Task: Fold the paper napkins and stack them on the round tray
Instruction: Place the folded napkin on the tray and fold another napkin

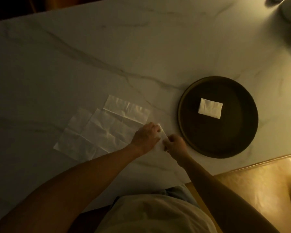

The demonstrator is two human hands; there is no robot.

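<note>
Hands meet at one napkin (161,140) on the bench (107,56): my left hand (146,137) and right hand (175,145) both pinch it, beside the round tray (181,115) holding a folded napkin (210,108). Unfolded napkins (104,128) lie left.

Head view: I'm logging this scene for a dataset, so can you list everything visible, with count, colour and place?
Round tray: one, dark brown, right of centre on the table.
Folded napkin: one, white, lying inside the tray.
Unfolded napkins: at least two overlapping sheets, translucent white, spread flat left of the hands.
Napkin being folded: one, white, between the hands, beside the tray.
Table: one, pale marble with grey veins.
Seat cushion: one, tan, lower right.
Blurred objects: pale, top right corner; cannot tell what.
Left hand: grips the napkin's left side.
Right hand: pinches its right edge.
</note>
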